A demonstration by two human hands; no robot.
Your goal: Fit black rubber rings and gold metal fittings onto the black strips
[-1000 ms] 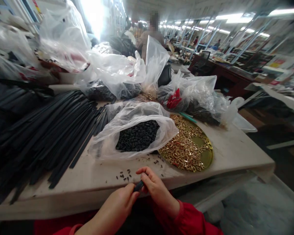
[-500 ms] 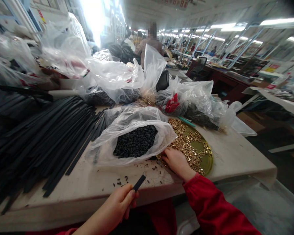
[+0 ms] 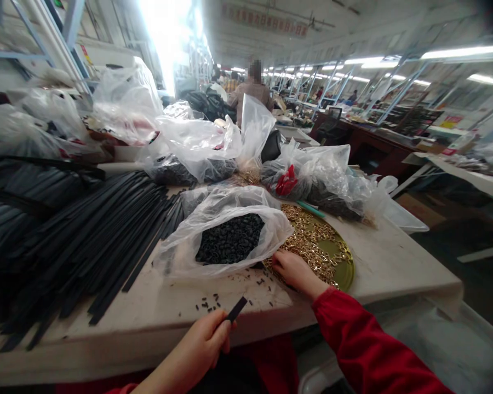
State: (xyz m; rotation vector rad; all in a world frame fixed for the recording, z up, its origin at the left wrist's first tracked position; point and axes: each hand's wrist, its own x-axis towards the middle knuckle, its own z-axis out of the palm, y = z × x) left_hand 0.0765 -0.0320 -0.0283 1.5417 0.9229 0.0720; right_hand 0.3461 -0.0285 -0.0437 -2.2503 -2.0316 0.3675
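Note:
My left hand (image 3: pixel 211 340) is closed round a black strap (image 3: pixel 237 309), whose short flat end sticks out past the thumb above the table's front edge. At the left rim of a round yellow-green tray (image 3: pixel 333 249), my right hand (image 3: pixel 296 271) has its fingers bent together among small gold metal buckles (image 3: pixel 308 232). Whatever those fingertips hold is hidden. Just left of that hand stands an open clear plastic bag (image 3: pixel 175 254) full of small black loops (image 3: pixel 230 239). Several loose black loops (image 3: pixel 207 302) lie scattered on the tabletop before the bag.
Long black straps (image 3: pixel 107 241) are heaped over the table's left side. Filled plastic bags (image 3: pixel 197 137) line the back, one with a red piece (image 3: pixel 286 181). A teal tool (image 3: pixel 311 209) lies behind the tray. Farther off, a person (image 3: pixel 252 93) stands among other worktables.
The view has tilted up slightly, so the background sits lower. My left hand keeps hold of the strap. My right hand stays at the tray's left rim, its fingers drawn closer together.

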